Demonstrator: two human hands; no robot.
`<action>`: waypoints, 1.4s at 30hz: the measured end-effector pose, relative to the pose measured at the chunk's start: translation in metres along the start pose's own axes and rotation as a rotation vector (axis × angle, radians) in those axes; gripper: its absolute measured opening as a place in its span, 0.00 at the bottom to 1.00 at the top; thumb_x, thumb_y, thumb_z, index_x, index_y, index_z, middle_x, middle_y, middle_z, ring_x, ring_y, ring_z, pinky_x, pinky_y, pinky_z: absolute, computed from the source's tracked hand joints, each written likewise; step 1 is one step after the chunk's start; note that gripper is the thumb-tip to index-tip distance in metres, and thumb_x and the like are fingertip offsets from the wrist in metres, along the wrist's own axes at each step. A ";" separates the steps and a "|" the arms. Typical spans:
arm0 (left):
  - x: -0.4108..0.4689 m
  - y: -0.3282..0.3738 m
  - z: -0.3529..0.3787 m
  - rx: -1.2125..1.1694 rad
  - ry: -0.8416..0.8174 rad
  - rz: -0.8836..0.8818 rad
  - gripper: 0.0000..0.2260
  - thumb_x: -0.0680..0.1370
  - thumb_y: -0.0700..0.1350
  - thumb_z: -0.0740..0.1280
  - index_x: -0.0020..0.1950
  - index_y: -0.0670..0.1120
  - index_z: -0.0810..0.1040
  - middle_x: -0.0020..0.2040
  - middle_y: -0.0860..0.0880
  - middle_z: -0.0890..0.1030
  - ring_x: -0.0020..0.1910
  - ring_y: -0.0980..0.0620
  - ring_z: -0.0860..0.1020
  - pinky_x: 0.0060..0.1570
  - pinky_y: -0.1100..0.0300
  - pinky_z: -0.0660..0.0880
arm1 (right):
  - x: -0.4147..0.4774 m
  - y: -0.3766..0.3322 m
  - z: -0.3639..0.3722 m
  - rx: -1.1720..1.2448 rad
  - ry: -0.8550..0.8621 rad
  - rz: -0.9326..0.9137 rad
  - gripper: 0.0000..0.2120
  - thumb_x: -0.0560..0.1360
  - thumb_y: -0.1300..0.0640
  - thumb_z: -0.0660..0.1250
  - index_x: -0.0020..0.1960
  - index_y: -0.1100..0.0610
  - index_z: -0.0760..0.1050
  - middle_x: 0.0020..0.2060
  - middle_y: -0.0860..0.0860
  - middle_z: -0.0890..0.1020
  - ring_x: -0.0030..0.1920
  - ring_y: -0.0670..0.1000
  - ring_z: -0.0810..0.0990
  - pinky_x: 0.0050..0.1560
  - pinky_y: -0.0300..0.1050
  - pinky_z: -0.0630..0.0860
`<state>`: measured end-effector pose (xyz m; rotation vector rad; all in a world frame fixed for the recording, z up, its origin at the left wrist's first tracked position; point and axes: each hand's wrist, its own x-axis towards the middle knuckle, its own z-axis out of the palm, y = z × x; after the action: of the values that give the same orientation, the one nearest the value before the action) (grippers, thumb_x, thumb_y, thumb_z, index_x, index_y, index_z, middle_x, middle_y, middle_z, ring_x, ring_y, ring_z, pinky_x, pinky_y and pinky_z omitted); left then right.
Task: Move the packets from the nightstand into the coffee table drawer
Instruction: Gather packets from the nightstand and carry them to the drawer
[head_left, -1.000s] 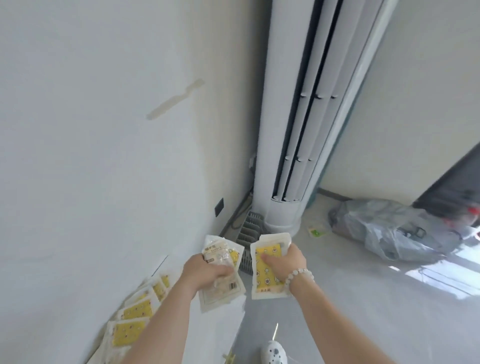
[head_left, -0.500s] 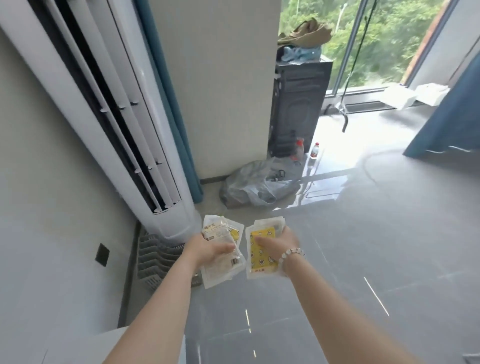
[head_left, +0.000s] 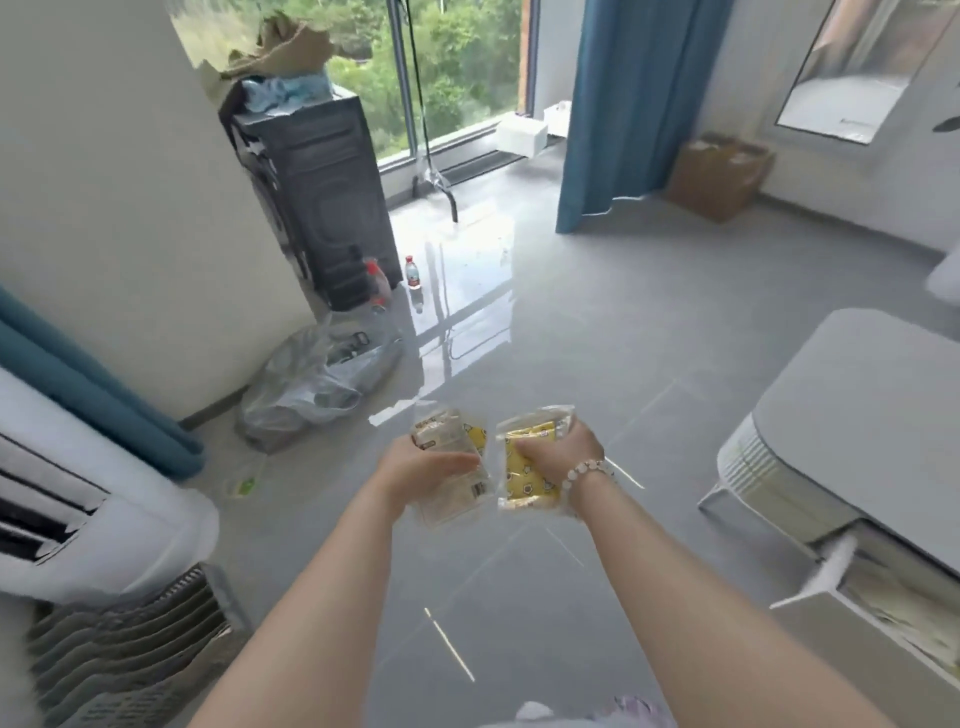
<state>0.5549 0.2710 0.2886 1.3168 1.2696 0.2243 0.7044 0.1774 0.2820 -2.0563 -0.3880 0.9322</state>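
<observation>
Grey glossy floor tiles (head_left: 597, 338) fill the room, mirroring the light from a tall window (head_left: 457, 67) at the back. Far left of both grips stands a white floor air conditioner (head_left: 78, 493), with a teal curtain (head_left: 78, 395) just behind it. Up and left of the grips, a crumpled clear plastic bag (head_left: 311, 395) lies on the floor by the wall, and beyond it a dark cabinet (head_left: 317, 208) carries a heap of cloth, with two small red-capped bottles (head_left: 412, 271) at its foot. The left grip (head_left: 421, 473) is closed around a clear packet (head_left: 457, 499) with a barcode label, thumb laid across its face, held in the air above the floor. Just beside it, nearly touching, the right grip (head_left: 561, 457), with a bead bracelet (head_left: 584, 470) on the wrist, is clenched on a yellow printed packet (head_left: 524, 483) in clear wrap. Beyond them to the right hangs a blue curtain (head_left: 623, 104), then a cardboard box (head_left: 717, 176) sits against the far wall. Well to the right of the right grip is the coffee table (head_left: 857, 415), grey on its tabletop and ribbed white on its side. Its drawer (head_left: 810, 582) stands pulled open, below and right of the grips, with something pale inside that is too blurred to tell.
</observation>
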 end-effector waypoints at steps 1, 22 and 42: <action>0.002 0.008 0.018 0.021 -0.027 0.012 0.11 0.66 0.41 0.78 0.45 0.49 0.81 0.43 0.48 0.83 0.39 0.53 0.81 0.36 0.64 0.76 | 0.004 0.006 -0.018 0.010 0.025 0.016 0.25 0.67 0.55 0.73 0.62 0.56 0.74 0.56 0.53 0.80 0.56 0.54 0.79 0.57 0.47 0.77; 0.019 0.088 0.342 0.564 -0.672 0.119 0.08 0.69 0.41 0.76 0.42 0.48 0.79 0.40 0.51 0.80 0.37 0.55 0.78 0.32 0.65 0.74 | 0.009 0.149 -0.257 0.490 0.513 0.465 0.40 0.72 0.51 0.72 0.76 0.59 0.55 0.71 0.54 0.67 0.66 0.55 0.71 0.58 0.44 0.72; 0.042 0.129 0.570 0.880 -1.006 0.145 0.12 0.67 0.44 0.78 0.44 0.48 0.78 0.43 0.51 0.81 0.44 0.50 0.80 0.44 0.58 0.76 | 0.058 0.212 -0.383 0.761 0.826 0.743 0.38 0.65 0.47 0.73 0.70 0.56 0.66 0.62 0.54 0.76 0.59 0.55 0.77 0.57 0.50 0.78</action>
<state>1.0779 0.0132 0.2255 1.8790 0.3615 -0.9052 1.0132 -0.1345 0.2337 -1.6359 1.0667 0.4118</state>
